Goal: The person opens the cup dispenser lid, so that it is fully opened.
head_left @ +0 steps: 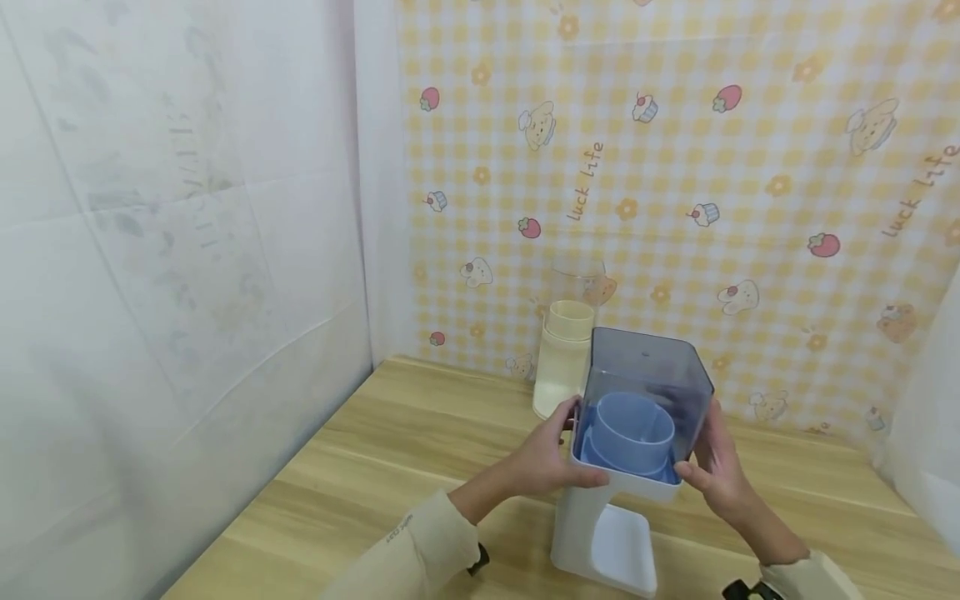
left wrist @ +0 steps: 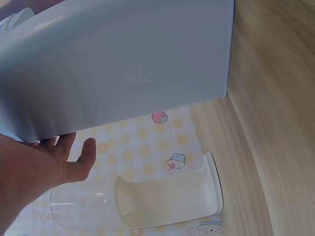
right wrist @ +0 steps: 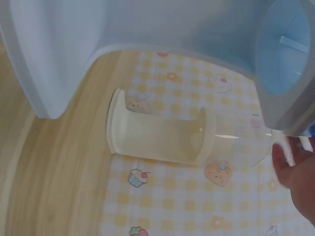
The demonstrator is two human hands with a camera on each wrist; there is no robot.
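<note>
Both hands hold a white dispenser (head_left: pixel 573 525) with a smoky see-through square tank (head_left: pixel 645 354) on top. A blue round collar (head_left: pixel 636 432) shows inside the tank. On its left side, my left hand (head_left: pixel 551 458) grips the upper body, thumb along the front rim. My right hand (head_left: pixel 723 479) holds the opposite side, its thumb at the front corner and its other fingers partly hidden behind the tank. The dispenser's tray-like base (head_left: pixel 624 546) is at the wooden tabletop. From the right wrist view, the blue opening (right wrist: pixel 285 54) under the dispenser's head is visible.
Behind the dispenser stands a cream dispenser (head_left: pixel 558 375) with a clear cylinder (head_left: pixel 573 279) on top. A yellow checked cloth (head_left: pixel 675 167) hangs at the table's back, and a white curtain (head_left: pixel 187 250) on the left. Wood-grain tabletop (head_left: pixel 360 500) extends to both sides.
</note>
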